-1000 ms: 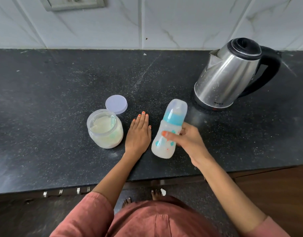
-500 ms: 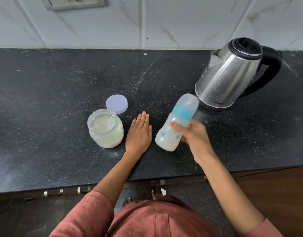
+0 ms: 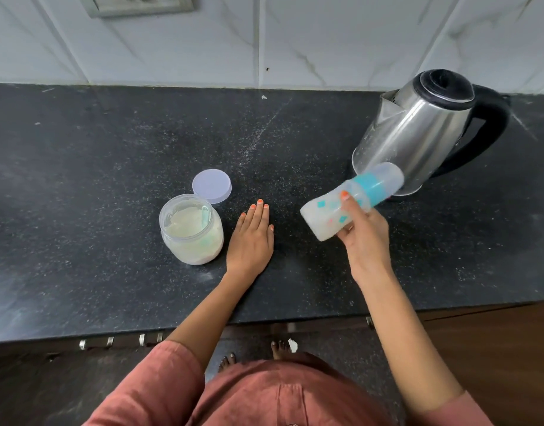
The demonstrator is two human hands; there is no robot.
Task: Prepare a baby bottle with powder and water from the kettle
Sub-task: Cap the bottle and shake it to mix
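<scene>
My right hand (image 3: 364, 238) grips a capped baby bottle (image 3: 329, 215) with a teal collar, lifted off the counter and tipped so its cap points right toward the kettle. The bottle looks milky white inside. A steel kettle (image 3: 418, 133) with a black lid and handle stands at the back right. An open clear jar of pale powder (image 3: 191, 230) sits left of centre, with a scoop inside it. Its lilac lid (image 3: 211, 185) lies flat just behind it. My left hand (image 3: 251, 238) rests flat on the black counter (image 3: 95, 179) between jar and bottle.
White marble tiles and a wall socket (image 3: 138, 4) back the counter. The counter's front edge runs across the lower frame, with wooden cabinet fronts (image 3: 495, 348) below at the right. My bare feet show on the floor under the edge.
My right hand has lifted the bottle up and to the right and tilted it further toward horizontal. The left hand, jar, lid and kettle have stayed put.
</scene>
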